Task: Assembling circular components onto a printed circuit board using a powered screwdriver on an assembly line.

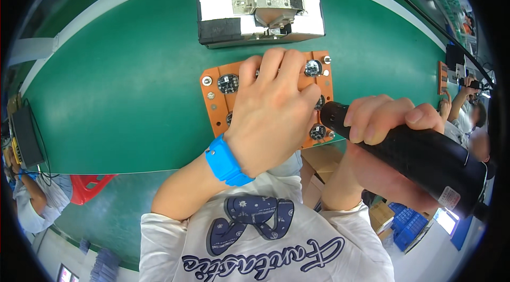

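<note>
My left hand lies over the orange plate on the green table, its fingertip grip hidden; my right hand is wrapped around the black driver, slanted beside a round board. That slant could make it slip and scratch the board.

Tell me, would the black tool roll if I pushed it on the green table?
The black tool might roll, since its body looks round. It seems stiff, lying straight in the right hand. Its thick body suggests it may feel heavy.

Bright, soft light washes the green tabletop (its edges bow heavily), and a distant screen glares white.
</note>
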A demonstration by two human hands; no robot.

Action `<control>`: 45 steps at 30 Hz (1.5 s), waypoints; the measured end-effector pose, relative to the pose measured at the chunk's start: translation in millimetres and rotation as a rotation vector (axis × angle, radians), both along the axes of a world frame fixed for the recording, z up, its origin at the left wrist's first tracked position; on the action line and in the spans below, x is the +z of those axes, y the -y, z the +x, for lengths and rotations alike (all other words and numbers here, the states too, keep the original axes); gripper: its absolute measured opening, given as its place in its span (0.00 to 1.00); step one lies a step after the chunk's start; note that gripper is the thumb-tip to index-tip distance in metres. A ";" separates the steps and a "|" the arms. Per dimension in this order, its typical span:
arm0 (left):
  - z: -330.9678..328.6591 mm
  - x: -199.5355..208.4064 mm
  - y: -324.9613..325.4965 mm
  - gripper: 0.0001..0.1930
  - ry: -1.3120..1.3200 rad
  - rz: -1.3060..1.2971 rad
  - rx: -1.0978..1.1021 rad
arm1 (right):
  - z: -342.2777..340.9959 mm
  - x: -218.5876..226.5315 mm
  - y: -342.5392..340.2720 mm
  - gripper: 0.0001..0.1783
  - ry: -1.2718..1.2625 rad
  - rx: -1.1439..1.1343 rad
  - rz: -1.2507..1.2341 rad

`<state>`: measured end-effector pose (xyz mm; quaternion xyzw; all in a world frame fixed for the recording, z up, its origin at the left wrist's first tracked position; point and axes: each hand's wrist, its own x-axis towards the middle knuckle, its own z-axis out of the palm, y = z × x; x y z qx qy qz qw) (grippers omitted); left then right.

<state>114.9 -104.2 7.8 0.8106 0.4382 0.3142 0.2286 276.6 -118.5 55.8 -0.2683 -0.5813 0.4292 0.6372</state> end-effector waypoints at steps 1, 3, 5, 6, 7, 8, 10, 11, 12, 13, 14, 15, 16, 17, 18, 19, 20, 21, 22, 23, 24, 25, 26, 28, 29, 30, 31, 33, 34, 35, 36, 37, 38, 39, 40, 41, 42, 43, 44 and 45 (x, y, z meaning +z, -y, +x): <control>-0.4 0.2 0.6 0.10 0.002 0.002 0.001 | -0.3 -0.3 -0.8 0.54 0.013 0.015 0.036; -1.4 -0.7 -1.2 0.11 0.017 -0.034 0.022 | -1.4 6.6 1.4 0.54 0.012 -0.036 -0.008; -1.7 -3.4 -1.0 0.11 0.019 -0.018 0.039 | -1.7 20.6 -3.6 0.53 0.006 -0.071 -0.047; -0.9 -5.7 0.4 0.11 0.027 -0.017 0.032 | -0.7 37.6 -7.7 0.50 0.049 -0.002 0.012; -1.6 -6.6 1.2 0.11 0.030 -0.012 0.037 | 1.3 54.5 -12.2 0.48 0.092 0.066 0.071; -2.8 -6.3 1.2 0.11 0.032 -0.012 0.040 | 5.9 67.3 -23.7 0.46 0.142 0.217 0.091; -4.1 -6.8 2.1 0.10 0.043 0.004 0.076 | -0.2 71.3 -39.9 0.47 0.140 0.261 0.108; -3.4 -7.6 2.4 0.10 0.048 0.014 0.077 | -3.0 73.6 -46.8 0.49 0.143 0.286 0.115; -2.9 -8.2 2.8 0.10 0.045 0.012 0.065 | -6.2 75.5 -53.7 0.51 0.145 0.312 0.122; -2.2 -8.4 3.1 0.11 0.041 0.009 0.054 | -9.9 77.0 -60.4 0.52 0.146 0.339 0.128; -3.0 -8.6 3.4 0.12 0.042 0.003 0.045 | -16.0 75.8 -68.4 0.54 0.138 0.374 0.133; -2.8 -8.7 3.8 0.12 0.037 0.008 0.056 | -22.5 74.3 -76.0 0.56 0.130 0.409 0.136; -1.9 -8.8 4.1 0.10 0.036 0.016 0.046 | -29.4 72.3 -83.0 0.57 0.122 0.442 0.139; 0.1 -8.6 4.4 0.08 0.040 0.022 0.033 | -35.6 70.5 -88.9 0.59 0.118 0.473 0.138; 1.7 -7.9 4.2 0.07 0.041 0.021 0.035 | -42.0 68.4 -93.8 0.61 0.114 0.501 0.137; 1.6 -8.3 3.7 0.07 0.041 0.021 0.036 | -48.4 66.1 -97.7 0.62 0.111 0.526 0.135; 0.2 -9.1 4.1 0.07 0.028 0.019 0.048 | -57.2 62.7 -100.9 0.64 0.104 0.557 0.131; -0.7 -10.0 4.7 0.08 0.015 0.017 0.057 | -57.1 62.0 -96.3 0.64 0.100 0.562 0.129; -2.7 -10.7 5.5 0.08 0.012 0.014 0.060 | -55.7 61.0 -90.7 0.63 0.078 0.526 0.115; -3.1 -9.6 4.3 0.08 0.029 0.022 0.061 | -50.1 62.3 -84.0 0.61 0.065 0.473 0.101; -3.4 -8.6 3.3 0.09 0.045 0.029 0.061 | -43.8 63.0 -76.5 0.60 0.052 0.420 0.087; -2.7 -7.8 2.8 0.09 0.050 0.026 0.047 | -36.9 63.3 -68.2 0.59 0.037 0.366 0.073; -2.8 -7.9 3.2 0.13 0.044 0.015 0.044 | -30.4 61.8 -59.4 0.57 0.020 0.318 0.059; -3.9 -4.3 3.2 0.18 -0.004 -0.033 0.005 | -15.3 57.6 -40.0 0.55 -0.016 0.219 0.028; -6.0 0.3 2.6 0.18 -0.007 -0.035 -0.003 | -1.6 52.4 -29.3 0.50 0.026 0.203 0.105; -8.6 3.6 3.1 0.18 -0.008 -0.045 0.002 | 5.2 50.6 -14.5 0.48 0.033 0.104 0.076; -10.9 7.3 3.6 0.19 -0.010 -0.054 0.006 | 15.1 48.1 -5.9 0.47 0.034 0.086 0.076; -10.2 15.3 7.3 0.20 -0.002 -0.053 0.010 | 32.6 46.1 15.9 0.47 0.073 0.032 0.044; -11.1 19.5 10.5 0.20 0.007 -0.057 0.011 | 36.7 41.2 22.1 0.47 0.075 0.012 0.036; -11.6 23.1 13.9 0.21 0.013 -0.057 0.015 | 37.1 35.5 27.5 0.46 0.061 -0.016 0.055; -9.7 24.3 18.3 0.21 -0.008 -0.056 0.009 | 37.6 30.6 32.2 0.46 0.048 -0.042 0.074; -5.8 23.5 23.5 0.21 -0.011 -0.059 -0.005 | 39.1 26.8 35.1 0.46 0.046 -0.056 0.070; -3.9 23.1 28.5 0.21 -0.038 -0.060 -0.025 | 39.4 23.2 35.1 0.46 0.040 -0.035 0.070; -2.0 21.9 31.6 0.20 -0.065 -0.061 -0.043 | 40.6 20.4 34.8 0.46 0.035 -0.013 0.070; 2.6 19.7 33.6 0.13 -0.040 -0.023 -0.050 | 42.7 18.9 34.7 0.47 0.041 0.004 0.070; 5.7 18.2 35.8 0.13 -0.044 -0.024 -0.051 | 42.8 18.3 34.1 0.47 0.037 0.003 0.069; 7.9 16.9 37.7 0.12 -0.066 -0.034 -0.056 | 41.6 18.2 33.2 0.47 0.024 0.023 0.049; 9.2 16.0 39.0 0.12 -0.086 -0.045 -0.062 | 40.8 17.8 32.7 0.47 0.011 0.042 0.030; 9.9 15.2 39.8 0.11 -0.080 -0.048 -0.063 | 41.1 16.7 32.9 0.47 0.010 0.042 0.028; 10.5 14.0 40.2 0.11 -0.080 -0.050 -0.063 | 41.4 15.6 33.1 0.47 0.026 0.041 0.019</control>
